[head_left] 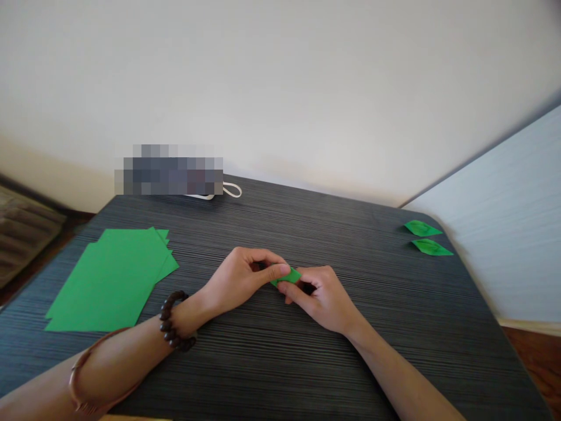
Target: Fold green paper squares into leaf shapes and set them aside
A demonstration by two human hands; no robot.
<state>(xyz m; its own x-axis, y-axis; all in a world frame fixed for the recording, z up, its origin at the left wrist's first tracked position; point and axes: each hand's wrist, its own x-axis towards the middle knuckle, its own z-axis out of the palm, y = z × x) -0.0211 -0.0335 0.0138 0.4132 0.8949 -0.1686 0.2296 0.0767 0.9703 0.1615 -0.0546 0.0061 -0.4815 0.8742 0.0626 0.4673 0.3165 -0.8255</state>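
Both of my hands meet at the middle of the dark striped table [307, 362]. Between them is a small folded piece of green paper [289, 275]. My left hand [239, 278] pinches its left end, thumb on top, with a dark bead bracelet and a thin bangle on that wrist. My right hand [322, 298] is curled round the piece's right end, fingers pressed on it. The paper rests low, at or just above the tabletop.
A stack of green paper sheets [114, 278] lies at the left of the table. Two folded green leaf shapes [427, 238] sit at the far right corner. A blurred object with a white cord [232, 189] lies at the back edge. Pale walls surround.
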